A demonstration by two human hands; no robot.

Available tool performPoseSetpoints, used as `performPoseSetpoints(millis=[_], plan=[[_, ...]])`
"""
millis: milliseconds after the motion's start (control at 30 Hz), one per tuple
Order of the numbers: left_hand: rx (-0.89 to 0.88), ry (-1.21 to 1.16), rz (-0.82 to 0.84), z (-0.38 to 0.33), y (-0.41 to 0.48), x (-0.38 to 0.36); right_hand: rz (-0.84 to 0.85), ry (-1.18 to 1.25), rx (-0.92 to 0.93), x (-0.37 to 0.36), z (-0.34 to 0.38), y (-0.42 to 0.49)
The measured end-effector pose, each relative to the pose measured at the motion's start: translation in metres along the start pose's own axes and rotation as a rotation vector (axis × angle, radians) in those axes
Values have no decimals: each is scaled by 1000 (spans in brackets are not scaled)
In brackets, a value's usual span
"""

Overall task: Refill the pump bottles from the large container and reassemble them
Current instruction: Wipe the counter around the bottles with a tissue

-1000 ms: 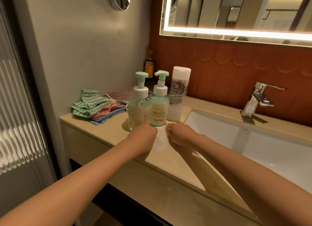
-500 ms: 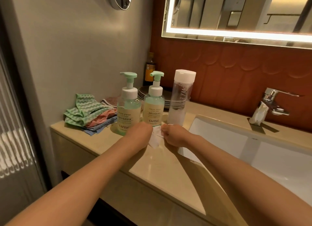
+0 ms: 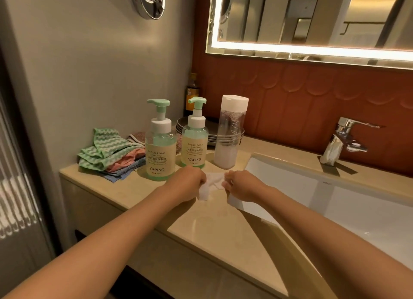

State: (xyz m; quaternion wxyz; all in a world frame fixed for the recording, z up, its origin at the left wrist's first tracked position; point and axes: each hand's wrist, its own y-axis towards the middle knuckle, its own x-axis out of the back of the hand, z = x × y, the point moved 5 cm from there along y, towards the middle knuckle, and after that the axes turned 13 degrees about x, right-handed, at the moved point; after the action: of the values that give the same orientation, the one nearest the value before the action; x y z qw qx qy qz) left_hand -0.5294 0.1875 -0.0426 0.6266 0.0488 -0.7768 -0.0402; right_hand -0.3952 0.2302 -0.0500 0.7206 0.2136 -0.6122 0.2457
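Two green pump bottles stand upright on the beige counter with their pump heads on: the larger pump bottle (image 3: pixel 159 146) at left, the smaller pump bottle (image 3: pixel 194 138) just right of it. A tall clear container (image 3: pixel 230 131) with a white cap stands to their right, partly filled with pale liquid. In front of the bottles my left hand (image 3: pixel 190 182) and my right hand (image 3: pixel 241 188) both pinch a crumpled white tissue (image 3: pixel 211 182) stretched between them, low over the counter.
Folded cloths (image 3: pixel 109 153) lie at the left by the wall. A stack of grey plates (image 3: pixel 214 131) and a small amber bottle (image 3: pixel 192 95) stand behind the bottles. A white sink (image 3: pixel 335 200) with a chrome tap (image 3: pixel 342 140) fills the right.
The view has shifted, so the bottles and tap sit more to the right in frame. My hands have drawn slightly apart with the tissue spread between them.
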Motion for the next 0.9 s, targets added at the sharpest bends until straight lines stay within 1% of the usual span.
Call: performPoseSetpoints(millis=[167, 400, 733, 900], plan=[[33, -31, 26, -16, 17, -6, -2, 12, -41, 0, -15, 5], [91, -69, 8, -24, 47, -14, 12, -15, -98, 6, -36, 23], [146, 82, -16, -42, 91, -20, 61, -38, -144, 13, -65, 56], [154, 81, -31, -40, 103, -23, 77, -23, -140, 14, -69, 61]])
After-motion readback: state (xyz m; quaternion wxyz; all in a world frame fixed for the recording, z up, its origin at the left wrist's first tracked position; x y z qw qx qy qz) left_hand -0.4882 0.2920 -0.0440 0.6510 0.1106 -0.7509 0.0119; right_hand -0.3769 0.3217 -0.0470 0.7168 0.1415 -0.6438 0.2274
